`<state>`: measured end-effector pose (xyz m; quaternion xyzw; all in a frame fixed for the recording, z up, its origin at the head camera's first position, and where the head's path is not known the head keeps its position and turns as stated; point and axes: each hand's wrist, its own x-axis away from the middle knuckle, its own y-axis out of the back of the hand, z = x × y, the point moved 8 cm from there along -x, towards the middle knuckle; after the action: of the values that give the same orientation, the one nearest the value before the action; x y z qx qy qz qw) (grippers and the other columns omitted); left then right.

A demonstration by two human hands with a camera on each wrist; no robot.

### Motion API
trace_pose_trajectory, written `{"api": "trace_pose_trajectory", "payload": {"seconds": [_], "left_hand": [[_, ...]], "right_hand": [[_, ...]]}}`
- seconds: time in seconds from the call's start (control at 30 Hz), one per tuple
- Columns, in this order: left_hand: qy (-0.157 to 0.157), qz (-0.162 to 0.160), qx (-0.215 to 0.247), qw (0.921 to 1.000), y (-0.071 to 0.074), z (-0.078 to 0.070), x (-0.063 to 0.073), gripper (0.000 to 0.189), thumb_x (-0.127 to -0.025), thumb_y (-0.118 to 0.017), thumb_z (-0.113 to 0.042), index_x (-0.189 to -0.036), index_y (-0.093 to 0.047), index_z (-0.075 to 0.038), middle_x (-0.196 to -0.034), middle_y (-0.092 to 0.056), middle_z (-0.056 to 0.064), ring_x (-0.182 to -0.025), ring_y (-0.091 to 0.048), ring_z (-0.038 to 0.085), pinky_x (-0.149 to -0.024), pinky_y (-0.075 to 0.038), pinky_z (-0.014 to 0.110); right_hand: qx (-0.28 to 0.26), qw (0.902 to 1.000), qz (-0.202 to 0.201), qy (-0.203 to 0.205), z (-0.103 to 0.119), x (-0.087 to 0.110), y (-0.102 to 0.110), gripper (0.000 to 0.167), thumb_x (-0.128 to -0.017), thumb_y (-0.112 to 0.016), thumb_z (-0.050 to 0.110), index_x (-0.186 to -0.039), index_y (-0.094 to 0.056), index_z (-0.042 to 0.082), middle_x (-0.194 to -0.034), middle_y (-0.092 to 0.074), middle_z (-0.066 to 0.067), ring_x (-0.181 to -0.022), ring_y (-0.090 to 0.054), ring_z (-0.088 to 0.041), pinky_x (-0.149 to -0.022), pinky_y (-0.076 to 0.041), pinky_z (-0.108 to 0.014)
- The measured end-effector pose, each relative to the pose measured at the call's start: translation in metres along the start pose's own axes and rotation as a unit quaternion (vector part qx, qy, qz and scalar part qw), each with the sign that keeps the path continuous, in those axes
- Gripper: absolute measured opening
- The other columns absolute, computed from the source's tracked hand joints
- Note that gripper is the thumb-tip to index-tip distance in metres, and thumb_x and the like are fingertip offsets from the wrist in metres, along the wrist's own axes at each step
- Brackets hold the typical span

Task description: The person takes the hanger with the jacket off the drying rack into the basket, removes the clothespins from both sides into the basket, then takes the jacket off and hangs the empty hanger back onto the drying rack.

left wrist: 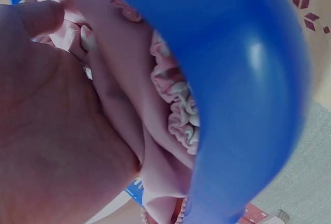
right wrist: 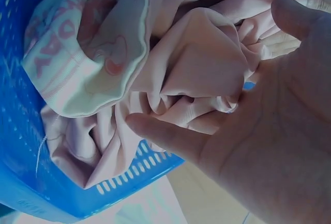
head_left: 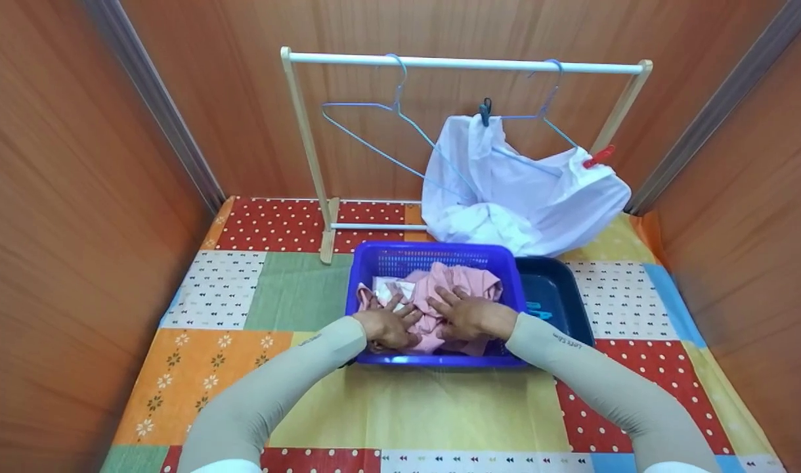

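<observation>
A purple-blue plastic basket (head_left: 440,360) holds a heap of crumpled pink clothing (head_left: 469,279) and a white piece with pink printing (right wrist: 106,74). My left hand (head_left: 389,327) rests on the left part of the heap, fingers spread, close to the basket's front rim. Beside it, the right hand (head_left: 471,318) lies on the pink cloth with its fingers apart and reaching inward. A gathered pink-and-white trim (left wrist: 178,105) shows between the cloth and the basket wall in the left wrist view. Some fingertips are hidden among the folds.
Behind the basket stands a drying rack (head_left: 466,62) with a bare blue hanger (head_left: 374,148). White cloth (head_left: 466,177) hangs on another hanger by a black clothespin (head_left: 485,112) and a red clothespin (head_left: 599,156). A dark tray (head_left: 574,309) sits right of the basket.
</observation>
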<state>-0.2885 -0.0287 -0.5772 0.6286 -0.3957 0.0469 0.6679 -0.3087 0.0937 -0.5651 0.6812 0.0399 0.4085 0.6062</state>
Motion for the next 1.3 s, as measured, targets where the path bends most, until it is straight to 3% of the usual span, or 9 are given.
{"api": "trace_pose_trajectory", "payload": {"seconds": [0.2, 0.37, 0.5, 0.73, 0.8, 0.97, 1.17, 1.3], "left_hand": [[0.001, 0.016, -0.005, 0.9999, -0.007, -0.001, -0.006, 0.068, -0.099, -0.034, -0.059, -0.158, -0.016, -0.030, -0.166, -0.010, -0.009, -0.155, 0.005, 0.024, -0.120, -0.003, 0.065], [-0.012, 0.027, -0.035, 0.9989, -0.016, -0.005, -0.009, 0.066, -0.101, -0.030, -0.058, -0.158, -0.017, -0.027, -0.166, -0.010, -0.010, -0.155, 0.005, 0.025, -0.120, -0.002, 0.065], [-0.016, 0.032, -0.043, 0.9984, -0.020, -0.007, -0.011, 0.065, -0.101, -0.030, -0.057, -0.158, -0.019, -0.027, -0.166, -0.010, -0.010, -0.155, 0.006, 0.026, -0.119, -0.002, 0.067], [-0.053, 0.040, -0.085, 0.9941, -0.021, -0.011, -0.017, 0.064, -0.103, -0.024, -0.053, -0.158, -0.020, -0.019, -0.167, -0.010, -0.005, -0.155, 0.003, 0.020, -0.124, 0.003, 0.052], [-0.047, 0.039, -0.075, 0.9953, -0.022, -0.009, -0.017, 0.065, -0.103, -0.025, -0.054, -0.158, -0.020, -0.021, -0.167, -0.011, -0.005, -0.155, 0.003, 0.021, -0.124, 0.001, 0.053], [-0.018, 0.003, 0.004, 0.9998, -0.010, 0.000, -0.013, 0.071, -0.098, -0.038, -0.060, -0.158, -0.018, -0.028, -0.166, -0.012, -0.007, -0.155, 0.003, 0.026, -0.120, -0.005, 0.065], [-0.035, -0.071, 0.051, 0.9956, 0.014, 0.005, 0.002, 0.070, -0.098, -0.045, -0.055, -0.157, -0.022, -0.026, -0.165, -0.018, -0.003, -0.154, -0.005, 0.030, -0.117, -0.009, 0.069], [-0.060, -0.110, 0.080, 0.9888, 0.030, 0.004, 0.017, 0.066, -0.100, -0.046, -0.050, -0.157, -0.025, -0.024, -0.165, -0.020, -0.002, -0.153, -0.009, 0.035, -0.117, -0.015, 0.067]], "right_hand": [[-0.022, 0.9990, 0.038, 0.004, -0.001, -0.006, -0.010, 0.075, -0.099, -0.045, 0.052, -0.159, -0.011, 0.022, -0.167, -0.004, -0.010, -0.150, -0.014, -0.044, -0.120, -0.025, -0.054], [-0.027, 0.9979, 0.059, -0.001, 0.002, -0.009, -0.016, 0.081, -0.098, -0.048, 0.053, -0.159, -0.009, 0.019, -0.167, -0.002, -0.010, -0.152, -0.011, -0.040, -0.122, -0.022, -0.052], [-0.027, 0.9969, 0.070, -0.024, 0.005, -0.010, -0.019, 0.082, -0.096, -0.050, 0.053, -0.159, -0.011, 0.018, -0.167, -0.004, -0.010, -0.152, -0.011, -0.040, -0.123, -0.020, -0.051], [-0.015, 0.9946, 0.095, -0.037, 0.006, -0.014, -0.020, 0.082, -0.096, -0.050, 0.052, -0.159, -0.009, 0.018, -0.167, -0.002, -0.010, -0.153, -0.007, -0.038, -0.124, -0.017, -0.051], [-0.023, 0.9949, 0.093, -0.031, 0.005, -0.016, -0.021, 0.083, -0.096, -0.050, 0.053, -0.159, -0.009, 0.019, -0.167, -0.002, -0.010, -0.153, -0.008, -0.039, -0.124, -0.016, -0.051], [-0.020, 0.9978, 0.064, -0.006, 0.000, -0.013, -0.012, 0.083, -0.095, -0.054, 0.052, -0.159, -0.013, 0.018, -0.167, -0.007, -0.012, -0.150, -0.016, -0.043, -0.122, -0.022, -0.052], [-0.029, 0.9994, -0.006, 0.020, -0.007, -0.003, 0.008, 0.086, -0.093, -0.059, 0.051, -0.159, -0.015, 0.018, -0.166, -0.010, -0.013, -0.148, -0.022, -0.043, -0.112, -0.036, -0.059], [-0.059, 0.9968, -0.049, 0.023, -0.012, 0.010, 0.022, 0.086, -0.093, -0.060, 0.050, -0.159, -0.014, 0.019, -0.166, -0.009, -0.012, -0.149, -0.018, -0.045, -0.110, -0.032, -0.067]]}}
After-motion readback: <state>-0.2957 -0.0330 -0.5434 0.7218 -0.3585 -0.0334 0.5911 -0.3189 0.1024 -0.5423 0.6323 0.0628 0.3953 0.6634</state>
